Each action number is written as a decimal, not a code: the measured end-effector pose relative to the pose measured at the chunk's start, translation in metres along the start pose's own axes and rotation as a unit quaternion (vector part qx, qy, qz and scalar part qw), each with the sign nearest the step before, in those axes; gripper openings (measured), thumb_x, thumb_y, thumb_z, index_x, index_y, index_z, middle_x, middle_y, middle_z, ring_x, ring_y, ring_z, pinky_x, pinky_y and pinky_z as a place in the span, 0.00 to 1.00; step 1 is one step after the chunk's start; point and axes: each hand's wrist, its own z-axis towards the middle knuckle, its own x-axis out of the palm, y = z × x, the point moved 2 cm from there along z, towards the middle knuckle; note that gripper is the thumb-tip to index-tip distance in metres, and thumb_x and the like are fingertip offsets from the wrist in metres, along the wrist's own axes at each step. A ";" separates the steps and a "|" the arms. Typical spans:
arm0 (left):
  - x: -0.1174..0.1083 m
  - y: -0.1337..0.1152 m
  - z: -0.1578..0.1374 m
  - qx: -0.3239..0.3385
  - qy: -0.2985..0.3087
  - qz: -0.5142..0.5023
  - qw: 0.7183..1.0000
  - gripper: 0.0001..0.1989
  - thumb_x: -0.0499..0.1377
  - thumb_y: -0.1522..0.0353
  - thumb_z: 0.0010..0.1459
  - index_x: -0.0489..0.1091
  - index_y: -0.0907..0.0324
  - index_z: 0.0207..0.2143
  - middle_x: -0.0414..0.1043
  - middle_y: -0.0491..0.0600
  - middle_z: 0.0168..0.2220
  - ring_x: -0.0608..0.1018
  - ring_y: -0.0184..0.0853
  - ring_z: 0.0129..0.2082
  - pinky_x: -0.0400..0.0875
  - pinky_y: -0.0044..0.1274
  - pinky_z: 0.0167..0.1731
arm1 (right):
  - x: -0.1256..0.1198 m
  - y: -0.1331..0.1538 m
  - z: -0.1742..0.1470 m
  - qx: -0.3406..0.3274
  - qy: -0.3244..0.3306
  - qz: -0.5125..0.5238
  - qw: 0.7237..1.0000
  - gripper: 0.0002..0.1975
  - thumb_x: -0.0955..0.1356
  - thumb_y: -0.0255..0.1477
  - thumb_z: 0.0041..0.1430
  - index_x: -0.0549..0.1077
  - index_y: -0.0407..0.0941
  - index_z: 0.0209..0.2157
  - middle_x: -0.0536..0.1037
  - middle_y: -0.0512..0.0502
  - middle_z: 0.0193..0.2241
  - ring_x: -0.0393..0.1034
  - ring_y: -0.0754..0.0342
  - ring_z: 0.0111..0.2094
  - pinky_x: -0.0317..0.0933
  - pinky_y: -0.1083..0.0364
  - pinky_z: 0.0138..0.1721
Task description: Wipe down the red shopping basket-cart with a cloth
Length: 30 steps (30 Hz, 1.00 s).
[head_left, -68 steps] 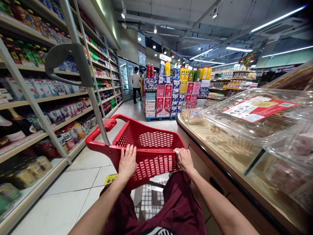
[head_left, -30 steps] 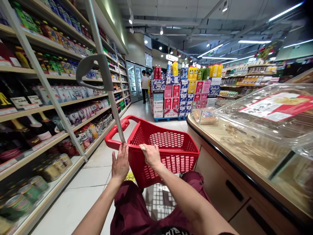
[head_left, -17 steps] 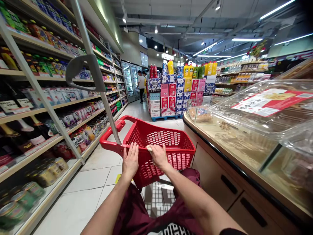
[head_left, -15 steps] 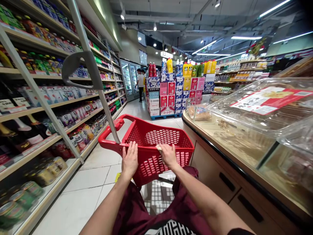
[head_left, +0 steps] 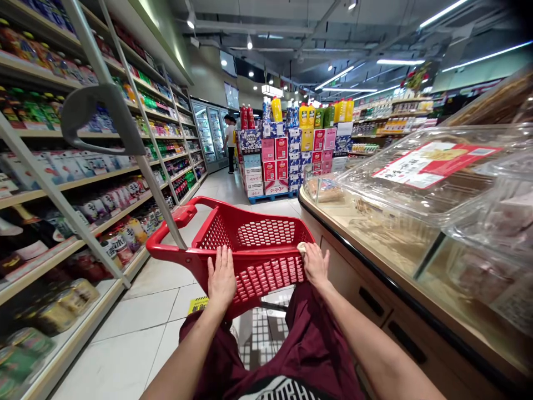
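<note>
In front of me stands a red plastic shopping basket [head_left: 250,283] with perforated sides, a grey metal pull bar and a dark grey grip [head_left: 97,119]. My left hand [head_left: 222,276] lies against the near side just under the rim, fingers stretched out and holding nothing. At the right end of the same rim, my right hand [head_left: 317,265] presses a small cream-coloured cloth [head_left: 302,248] against the red plastic. Most of the cloth is hidden by the fingers. Nothing shows inside the visible part of the basket.
Drink shelves [head_left: 100,222] line the left side. A counter [head_left: 375,244] with clear food boxes [head_left: 433,172] closes in on the right. Stacked drink cartons [head_left: 275,161] stand ahead, and a person [head_left: 230,141] is beyond, near glass-door fridges [head_left: 208,130]. Tiled floor [head_left: 120,339] lies at left.
My right hand has slid right along the rim with the cloth, from mid-side to the right corner. My left hand stays on the side. The view has shifted slightly.
</note>
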 end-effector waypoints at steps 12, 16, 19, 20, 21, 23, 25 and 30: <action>0.003 -0.017 -0.001 0.019 0.030 -0.009 0.999 0.31 0.46 0.75 0.49 0.48 0.63 0.59 0.43 0.54 0.62 0.46 0.38 0.62 0.41 0.38 0.59 | 0.005 -0.007 0.000 0.019 0.001 0.026 0.999 0.22 0.52 0.26 0.61 0.62 0.45 0.54 0.64 0.42 0.54 0.50 0.47 0.58 0.33 0.37 0.56; 0.003 -0.017 -0.002 0.022 0.030 -0.008 0.999 0.32 0.46 0.76 0.49 0.48 0.63 0.59 0.44 0.54 0.62 0.46 0.38 0.62 0.40 0.38 0.59 | 0.008 0.038 -0.006 -0.104 -0.010 0.041 0.994 0.21 0.54 0.25 0.60 0.63 0.45 0.53 0.65 0.44 0.54 0.49 0.49 0.59 0.37 0.40 0.57; 0.002 -0.015 -0.002 0.034 0.034 -0.003 0.999 0.32 0.44 0.77 0.49 0.47 0.62 0.59 0.43 0.53 0.62 0.46 0.37 0.62 0.38 0.39 0.59 | 0.006 0.033 -0.002 -0.119 0.014 0.033 0.992 0.21 0.53 0.25 0.60 0.63 0.45 0.54 0.65 0.44 0.54 0.50 0.50 0.58 0.35 0.40 0.58; 0.002 -0.015 -0.002 0.034 0.035 -0.003 0.999 0.32 0.44 0.77 0.49 0.47 0.63 0.59 0.43 0.53 0.62 0.46 0.38 0.62 0.38 0.39 0.59 | 0.005 0.022 0.000 -0.087 0.020 0.025 0.996 0.22 0.53 0.25 0.60 0.63 0.44 0.54 0.65 0.43 0.53 0.51 0.50 0.58 0.34 0.39 0.57; 0.002 -0.016 -0.002 0.033 0.035 -0.005 0.999 0.32 0.44 0.77 0.50 0.47 0.63 0.59 0.43 0.53 0.62 0.46 0.38 0.62 0.38 0.39 0.59 | 0.003 0.011 0.001 -0.046 0.021 0.017 0.999 0.22 0.52 0.25 0.61 0.63 0.44 0.54 0.65 0.43 0.53 0.51 0.49 0.58 0.34 0.39 0.57; 0.002 -0.018 -0.002 0.024 0.035 -0.009 0.999 0.31 0.44 0.76 0.50 0.47 0.64 0.59 0.42 0.55 0.62 0.46 0.39 0.62 0.39 0.39 0.59 | 0.002 -0.001 0.001 0.017 0.011 0.008 1.000 0.22 0.51 0.26 0.61 0.63 0.42 0.54 0.65 0.42 0.54 0.50 0.48 0.58 0.35 0.38 0.57; 0.002 -0.019 -0.002 0.015 0.036 -0.011 0.999 0.31 0.45 0.75 0.50 0.47 0.64 0.59 0.43 0.56 0.62 0.46 0.39 0.62 0.40 0.39 0.59 | 0.005 0.010 -0.003 0.003 -0.007 0.014 1.000 0.23 0.51 0.25 0.61 0.62 0.42 0.54 0.63 0.42 0.55 0.49 0.48 0.59 0.36 0.39 0.57; 0.002 -0.016 -0.001 0.030 0.035 -0.006 0.999 0.33 0.45 0.76 0.49 0.46 0.63 0.59 0.44 0.54 0.62 0.45 0.38 0.63 0.39 0.39 0.59 | 0.008 0.051 -0.007 -0.131 0.000 0.046 0.990 0.21 0.54 0.25 0.60 0.62 0.45 0.54 0.64 0.44 0.54 0.48 0.50 0.59 0.34 0.41 0.58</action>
